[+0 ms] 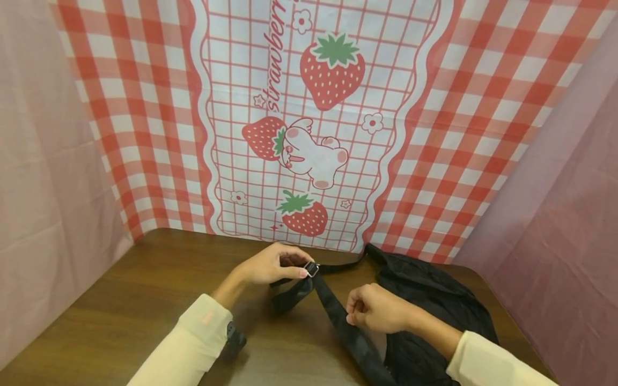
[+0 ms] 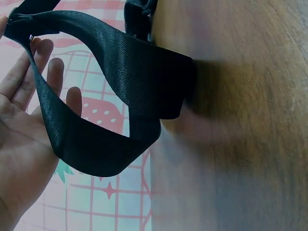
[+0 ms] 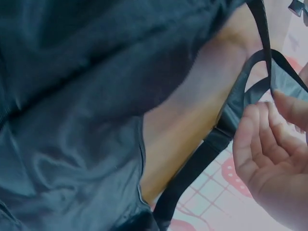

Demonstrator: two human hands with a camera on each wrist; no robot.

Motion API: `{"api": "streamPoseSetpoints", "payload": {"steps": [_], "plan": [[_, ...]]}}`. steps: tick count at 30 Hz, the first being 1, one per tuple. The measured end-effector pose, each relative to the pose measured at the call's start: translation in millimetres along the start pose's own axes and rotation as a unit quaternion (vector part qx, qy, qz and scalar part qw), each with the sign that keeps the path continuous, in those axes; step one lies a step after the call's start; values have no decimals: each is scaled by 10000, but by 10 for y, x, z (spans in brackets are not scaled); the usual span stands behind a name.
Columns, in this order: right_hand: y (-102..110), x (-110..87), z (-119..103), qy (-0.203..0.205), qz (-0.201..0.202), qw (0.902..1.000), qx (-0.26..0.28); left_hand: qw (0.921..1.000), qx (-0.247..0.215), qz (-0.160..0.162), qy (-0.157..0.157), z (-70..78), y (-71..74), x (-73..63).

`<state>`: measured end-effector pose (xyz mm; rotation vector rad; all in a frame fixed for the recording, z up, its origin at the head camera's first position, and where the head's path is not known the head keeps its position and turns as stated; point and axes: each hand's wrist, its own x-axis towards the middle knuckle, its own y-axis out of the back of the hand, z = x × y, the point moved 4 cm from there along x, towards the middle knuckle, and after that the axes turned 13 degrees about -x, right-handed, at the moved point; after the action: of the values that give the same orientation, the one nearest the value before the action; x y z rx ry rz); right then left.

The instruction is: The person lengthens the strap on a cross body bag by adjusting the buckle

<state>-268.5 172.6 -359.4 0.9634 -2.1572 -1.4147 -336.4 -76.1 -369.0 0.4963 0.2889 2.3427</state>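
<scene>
A black bag (image 1: pixel 434 289) of thin, shiny fabric lies at the right of the table, its long strap (image 1: pixel 333 305) drawn out to the left. Thumb and fingers of my left hand (image 1: pixel 270 265) pinch the strap at a small metal slider buckle (image 1: pixel 312 269). Below that hand the strap hangs in a loop (image 2: pixel 110 159), plain in the left wrist view. My right hand (image 1: pixel 381 308) pinches the edge of the strap lower down, between thumb and curled fingers. Over in the right wrist view, the bag body (image 3: pixel 72 144) fills the left side.
The brown wooden table (image 1: pixel 120 300) ends at a hanging strawberry-print cloth (image 1: pixel 299 134). Pink drapes (image 1: pixel 545 214) close off both sides. A dark wrist camera (image 1: pixel 235 339) sits at the left cuff.
</scene>
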Motion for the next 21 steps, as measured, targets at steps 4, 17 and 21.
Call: {"api": "streamPoseSetpoints", "payload": {"steps": [4,17,21], "plan": [[54,104,-9,-92,528,9982,-285,9999,-140,14,-6,-8,-22,-6],[93,435,-163,-439,2299,9718,-289,9999,-28,101,98,-26,-42,15],[87,482,-151,-391,2473,9679,-224,9998,-154,135,82,-35,-52,5]]}}
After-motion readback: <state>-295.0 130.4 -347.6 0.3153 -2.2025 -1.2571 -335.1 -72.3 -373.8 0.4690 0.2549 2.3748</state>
